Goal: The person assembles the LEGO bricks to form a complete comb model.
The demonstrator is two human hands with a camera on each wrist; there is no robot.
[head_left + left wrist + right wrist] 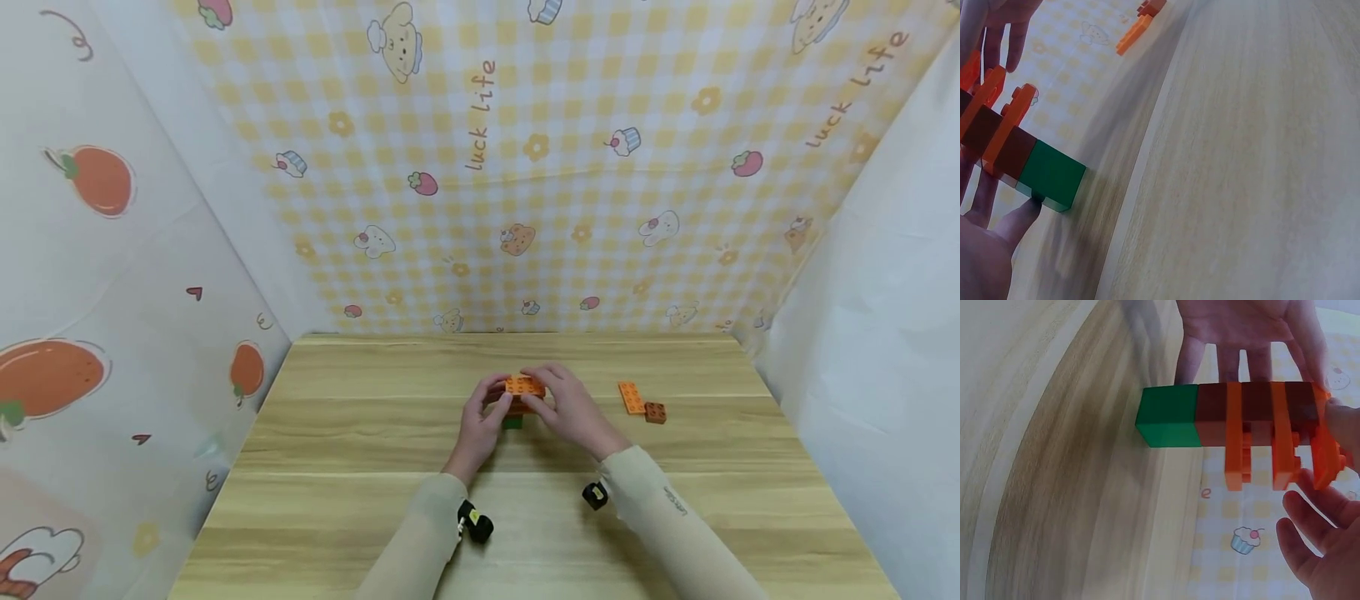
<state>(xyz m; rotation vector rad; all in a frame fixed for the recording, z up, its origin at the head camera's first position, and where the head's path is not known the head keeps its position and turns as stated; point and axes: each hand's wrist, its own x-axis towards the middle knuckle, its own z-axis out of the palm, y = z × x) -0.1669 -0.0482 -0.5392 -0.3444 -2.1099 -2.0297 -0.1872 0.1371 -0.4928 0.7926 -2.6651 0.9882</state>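
Note:
A brick tower stands upright on the table. Its base is a green brick (1169,415), and above it brown bricks (1212,412) alternate with orange plates (1235,469) that stick out to one side. My left hand (478,425) holds the tower from its left, a fingertip against the green brick in the left wrist view. My right hand (572,412) grips the top orange plate (525,386) from the right, thumb on the near side and fingers on the far side. Fingers partly hide the tower's upper end.
Right of the hands, a loose orange plate (631,397) lies beside a small brown brick (656,412). The wooden table (337,442) meets a yellow checked cloth (465,283) at its back edge. White sheets (862,333) hang at both sides.

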